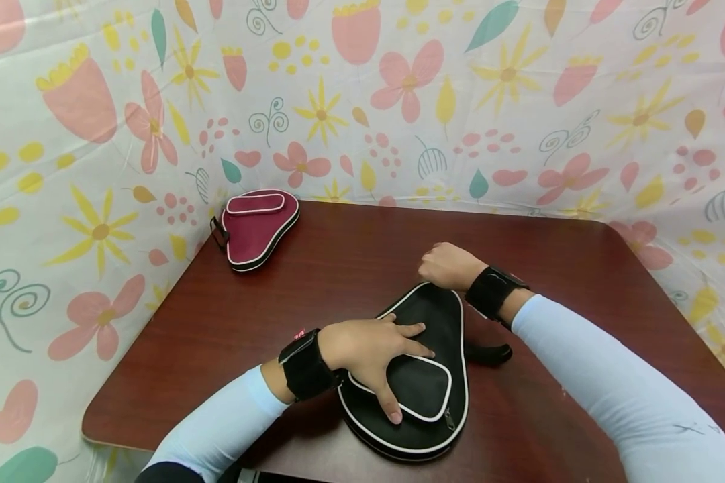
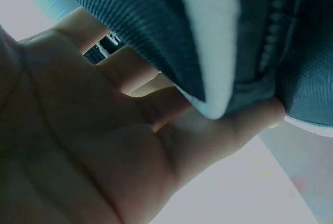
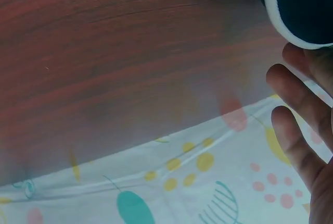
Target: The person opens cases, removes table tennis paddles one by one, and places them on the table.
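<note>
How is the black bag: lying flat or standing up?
Lying flat: the black bag rests on the table, its pocket facing up.

The black case (image 1: 421,384) and maroon case (image 1: 256,235) are white-edged, the table (image 1: 332,268) wood-grained reddish-brown, the cloth (image 1: 344,157) pastel-flowered white

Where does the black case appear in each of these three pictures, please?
Head: low, right of centre, the black case partly covered by the left hand.
Left wrist: across the top and right, close up.
Right wrist: top right corner, only one end.
Shared landmark: its white piping.
</note>
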A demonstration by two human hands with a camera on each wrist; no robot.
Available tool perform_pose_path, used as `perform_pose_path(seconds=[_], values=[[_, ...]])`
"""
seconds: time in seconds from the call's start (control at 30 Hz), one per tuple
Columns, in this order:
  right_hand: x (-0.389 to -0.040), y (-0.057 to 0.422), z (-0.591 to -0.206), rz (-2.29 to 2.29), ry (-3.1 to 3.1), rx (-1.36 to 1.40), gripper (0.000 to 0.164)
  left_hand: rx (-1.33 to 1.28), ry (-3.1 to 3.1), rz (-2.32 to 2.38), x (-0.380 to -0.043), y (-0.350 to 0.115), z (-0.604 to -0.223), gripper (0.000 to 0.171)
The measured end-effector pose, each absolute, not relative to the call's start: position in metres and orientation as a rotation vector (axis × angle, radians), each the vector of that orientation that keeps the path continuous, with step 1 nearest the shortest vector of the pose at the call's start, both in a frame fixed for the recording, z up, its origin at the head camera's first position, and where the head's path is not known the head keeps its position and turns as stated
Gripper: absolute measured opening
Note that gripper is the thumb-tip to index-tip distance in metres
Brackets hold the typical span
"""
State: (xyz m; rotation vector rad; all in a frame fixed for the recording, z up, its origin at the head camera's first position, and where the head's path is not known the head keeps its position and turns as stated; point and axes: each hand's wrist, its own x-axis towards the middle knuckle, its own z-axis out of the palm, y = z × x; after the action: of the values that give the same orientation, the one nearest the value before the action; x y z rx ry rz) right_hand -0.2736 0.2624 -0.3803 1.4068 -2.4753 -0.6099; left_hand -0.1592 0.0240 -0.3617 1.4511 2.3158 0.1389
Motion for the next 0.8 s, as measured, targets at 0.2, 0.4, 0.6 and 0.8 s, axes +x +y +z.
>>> perform_pose_path(seconds=[0.2, 0.4, 0.6, 0.8], values=[[-0.274, 0.276, -0.384, -0.503, -2.497, 1.413, 0.023, 1.445, 2.316, 0.139, -0.159, 0.025, -0.361, 0.100], [-0.268, 0.293, -0.388, -0.398, -2.532, 1.392, 0.015, 1.430, 2.324, 0.141, -0.157, 0.025, -0.362, 0.100], [-0.260, 0.309, -0.393, -0.286, -2.667, 1.288, 0.015, 1.410, 2.341, 0.148, -0.156, 0.024, -0.364, 0.100], [-0.251, 0.316, -0.394, -0.255, -2.699, 1.247, 0.026, 1.377, 2.354, 0.157, -0.157, 0.024, -0.364, 0.099]])
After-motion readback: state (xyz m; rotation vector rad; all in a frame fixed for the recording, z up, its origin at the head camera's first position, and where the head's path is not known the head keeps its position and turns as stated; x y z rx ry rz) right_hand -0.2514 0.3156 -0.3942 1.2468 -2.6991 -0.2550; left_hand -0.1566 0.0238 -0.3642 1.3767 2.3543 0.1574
